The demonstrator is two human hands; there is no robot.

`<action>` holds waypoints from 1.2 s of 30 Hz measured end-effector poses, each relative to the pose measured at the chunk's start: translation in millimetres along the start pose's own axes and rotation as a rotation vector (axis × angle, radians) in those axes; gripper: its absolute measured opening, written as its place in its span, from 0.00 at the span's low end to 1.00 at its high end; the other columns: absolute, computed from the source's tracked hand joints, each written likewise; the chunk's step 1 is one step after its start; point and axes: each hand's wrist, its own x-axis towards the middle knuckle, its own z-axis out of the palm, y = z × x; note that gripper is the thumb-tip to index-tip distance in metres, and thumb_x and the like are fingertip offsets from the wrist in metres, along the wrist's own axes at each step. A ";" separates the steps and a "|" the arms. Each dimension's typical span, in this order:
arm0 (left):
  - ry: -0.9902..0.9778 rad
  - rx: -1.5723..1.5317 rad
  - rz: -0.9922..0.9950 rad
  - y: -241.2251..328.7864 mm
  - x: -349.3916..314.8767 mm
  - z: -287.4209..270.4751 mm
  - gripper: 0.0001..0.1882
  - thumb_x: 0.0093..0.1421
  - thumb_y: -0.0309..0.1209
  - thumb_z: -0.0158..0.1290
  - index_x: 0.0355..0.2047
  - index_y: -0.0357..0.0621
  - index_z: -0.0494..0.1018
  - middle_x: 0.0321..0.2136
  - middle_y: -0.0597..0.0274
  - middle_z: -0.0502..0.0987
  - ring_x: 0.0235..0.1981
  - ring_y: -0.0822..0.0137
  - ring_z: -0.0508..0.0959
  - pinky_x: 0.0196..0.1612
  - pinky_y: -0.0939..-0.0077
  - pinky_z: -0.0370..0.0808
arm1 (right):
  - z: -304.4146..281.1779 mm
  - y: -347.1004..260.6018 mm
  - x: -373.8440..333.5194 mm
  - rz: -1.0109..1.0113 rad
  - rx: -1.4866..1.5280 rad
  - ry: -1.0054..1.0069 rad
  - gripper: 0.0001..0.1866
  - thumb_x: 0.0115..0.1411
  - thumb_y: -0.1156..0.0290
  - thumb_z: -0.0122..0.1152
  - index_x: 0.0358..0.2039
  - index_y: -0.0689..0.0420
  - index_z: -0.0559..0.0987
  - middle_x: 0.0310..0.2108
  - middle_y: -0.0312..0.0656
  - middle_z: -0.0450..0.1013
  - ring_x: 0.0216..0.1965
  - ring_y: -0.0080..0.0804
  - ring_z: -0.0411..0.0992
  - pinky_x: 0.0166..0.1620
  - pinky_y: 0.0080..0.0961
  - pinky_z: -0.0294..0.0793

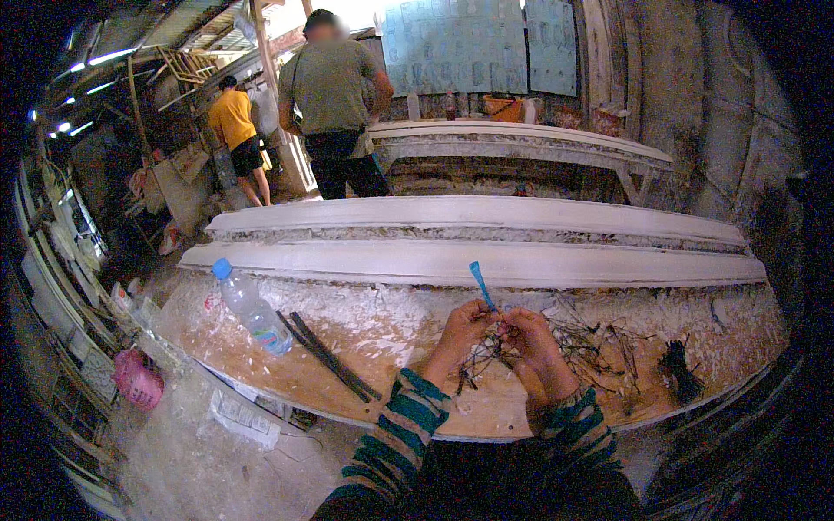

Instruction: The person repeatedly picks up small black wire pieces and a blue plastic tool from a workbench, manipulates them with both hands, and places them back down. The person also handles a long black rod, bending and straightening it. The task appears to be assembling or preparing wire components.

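A narrow blue strip (479, 284) with a wider top end sticks up from the fingertips of my left hand (465, 330), which is closed on its lower part. Close beside it, almost touching, my right hand (534, 340) is pinched shut; what lies between its fingertips is too small to make out. Both hands are above the worktable (417, 408), near its front edge. Thin dark strands (599, 352) lie tangled under and to the right of my hands. Farther right is a black bundle (680, 372) of similar strands.
Two long white moulded lengths (486, 260) lie across the table's far side. On the left are a blue-capped clear bottle (252, 308) and two dark strips (326, 356). A pink bucket (139, 379) stands lower left. Two people (330, 87) stand beyond, near a second bench (521, 139).
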 end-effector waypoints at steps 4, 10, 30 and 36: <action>0.024 0.105 -0.028 1.2 4.8 -2.1 0.09 0.50 0.29 0.55 0.30 0.43 0.69 0.23 0.69 0.72 0.19 0.79 0.67 0.18 0.86 0.62 | 5.6 7.0 5.0 -0.132 -0.077 0.130 0.03 0.52 0.71 0.55 0.26 0.56 0.72 0.22 0.34 0.70 0.24 0.22 0.68 0.29 0.18 0.68; 0.105 -0.057 -0.106 7.5 0.8 1.6 0.17 0.46 0.30 0.58 0.36 0.47 0.65 0.22 0.70 0.70 0.14 0.82 0.60 0.13 0.88 0.54 | 9.2 16.0 3.8 -0.403 -0.385 0.236 0.05 0.50 0.72 0.58 0.25 0.57 0.71 0.27 0.35 0.69 0.28 0.24 0.67 0.33 0.21 0.67; -0.045 -0.137 -0.261 -17.3 12.9 -21.3 0.19 0.47 0.32 0.58 0.38 0.50 0.62 0.17 0.72 0.67 0.12 0.82 0.59 0.12 0.89 0.51 | 21.7 3.9 -10.7 -0.699 -1.078 0.094 0.07 0.48 0.79 0.52 0.31 0.60 0.70 0.34 0.47 0.70 0.36 0.42 0.69 0.40 0.31 0.68; 0.008 -0.129 -0.287 -4.8 8.1 -17.7 0.20 0.46 0.34 0.59 0.37 0.49 0.63 0.20 0.71 0.68 0.15 0.82 0.61 0.16 0.87 0.55 | 22.6 2.7 -7.3 -0.909 -1.114 0.039 0.08 0.48 0.81 0.52 0.31 0.60 0.71 0.32 0.47 0.70 0.35 0.41 0.69 0.39 0.30 0.68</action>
